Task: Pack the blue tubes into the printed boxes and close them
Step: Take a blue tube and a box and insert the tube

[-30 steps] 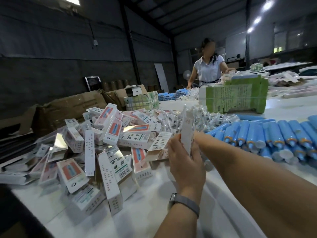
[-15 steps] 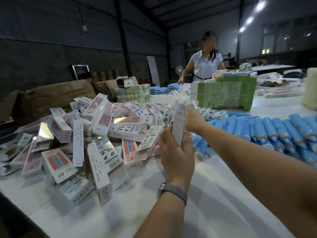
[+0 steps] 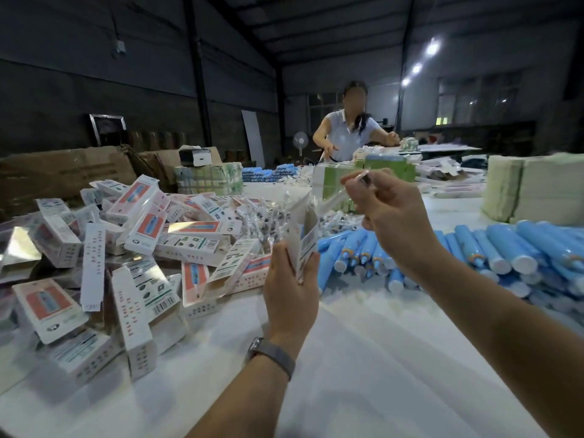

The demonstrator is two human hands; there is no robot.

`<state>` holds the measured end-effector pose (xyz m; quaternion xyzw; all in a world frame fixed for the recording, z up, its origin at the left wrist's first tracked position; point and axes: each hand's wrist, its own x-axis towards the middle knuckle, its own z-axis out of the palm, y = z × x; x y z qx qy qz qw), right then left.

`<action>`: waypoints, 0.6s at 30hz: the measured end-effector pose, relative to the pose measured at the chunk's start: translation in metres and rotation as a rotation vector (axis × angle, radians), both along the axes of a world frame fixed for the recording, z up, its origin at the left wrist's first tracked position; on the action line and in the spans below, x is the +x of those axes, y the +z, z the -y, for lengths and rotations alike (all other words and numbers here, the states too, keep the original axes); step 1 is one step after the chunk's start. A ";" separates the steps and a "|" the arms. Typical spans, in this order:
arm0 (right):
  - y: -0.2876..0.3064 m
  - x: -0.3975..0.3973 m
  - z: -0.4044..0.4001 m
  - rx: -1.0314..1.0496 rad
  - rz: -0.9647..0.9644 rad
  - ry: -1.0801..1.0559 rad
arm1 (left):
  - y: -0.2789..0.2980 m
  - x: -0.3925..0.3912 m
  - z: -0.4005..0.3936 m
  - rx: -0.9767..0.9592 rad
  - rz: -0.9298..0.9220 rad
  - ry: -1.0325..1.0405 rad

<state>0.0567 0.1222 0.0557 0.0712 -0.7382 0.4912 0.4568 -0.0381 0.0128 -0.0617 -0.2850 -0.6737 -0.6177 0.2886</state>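
So far out to the left of the gripping fingers there's a big messy heap of printed boxes (image 3: 139, 235), white with orange-red panels and barcodes, some lying flat, some propped on each other. A few at the very left edge are cut off by the frame and a couple show only shiny silver insides, so can't say which are packed. Behind the heap sits crumpled brown cardboard (image 3: 63, 172), mostly in shadow.

The left hand (image 3: 292, 298), grey watch (image 3: 271, 355) on the wrist, holds one open box (image 3: 305, 238) upright, fingers and thumb curled around its lower end. The top flap is open; the inside is hidden from here. Just past those fingers there's a pile of clear little wrapped bits (image 3: 265, 222), too blurry to tell what they are.

Up and right of the box, the right hand (image 3: 388, 213) pinches a small clear-wrapped item (image 3: 347, 188) with a dark tip between thumb and fingertips, its lower end near the box mouth. Motion blur, so I can't make out whether it's touching.

Below and right of the right-hand fingers, the blue tubes (image 3: 493, 251) lie in rows on the white table (image 3: 363, 358), white caps toward the camera, the far-right ones cut off. Behind: green-printed stacks (image 3: 392, 172) and another person (image 3: 347, 134) working.
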 end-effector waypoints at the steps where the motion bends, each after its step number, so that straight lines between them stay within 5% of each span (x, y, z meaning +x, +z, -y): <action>1: 0.000 0.002 0.001 0.007 -0.004 -0.004 | 0.000 0.001 0.000 -0.008 -0.013 -0.005; 18: 0.002 0.012 0.004 0.273 -0.206 -0.116 | -0.001 0.009 -0.004 -0.080 -0.076 -0.054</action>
